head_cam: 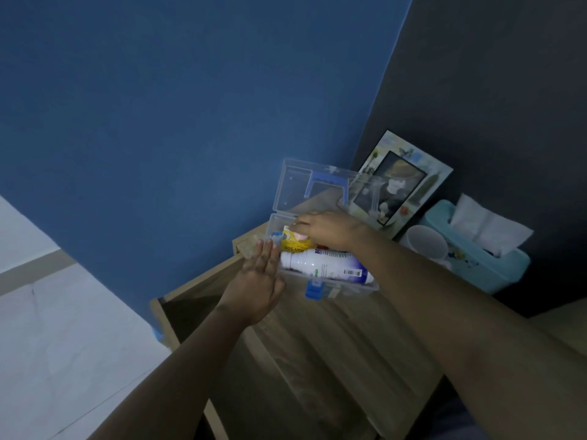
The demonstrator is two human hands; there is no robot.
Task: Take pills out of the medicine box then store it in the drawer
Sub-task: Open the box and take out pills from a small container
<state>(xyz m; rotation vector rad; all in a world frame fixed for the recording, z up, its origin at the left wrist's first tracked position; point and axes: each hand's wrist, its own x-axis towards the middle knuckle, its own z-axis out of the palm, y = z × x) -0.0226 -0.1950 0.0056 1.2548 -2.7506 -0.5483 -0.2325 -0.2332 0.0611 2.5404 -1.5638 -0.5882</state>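
A clear plastic medicine box with blue latches stands on the wooden nightstand, its lid tipped up and open. Inside lie a white bottle with a blue label and a yellow pill pack. My right hand reaches into the box from the right, fingers closed on the yellow pill pack. My left hand rests flat against the box's left end, fingers straight and together, steadying it.
The nightstand's drawer is pulled open below and to the left of the box. Behind the box lean a picture frame, a white cup and a teal tissue box. A blue wall stands to the left.
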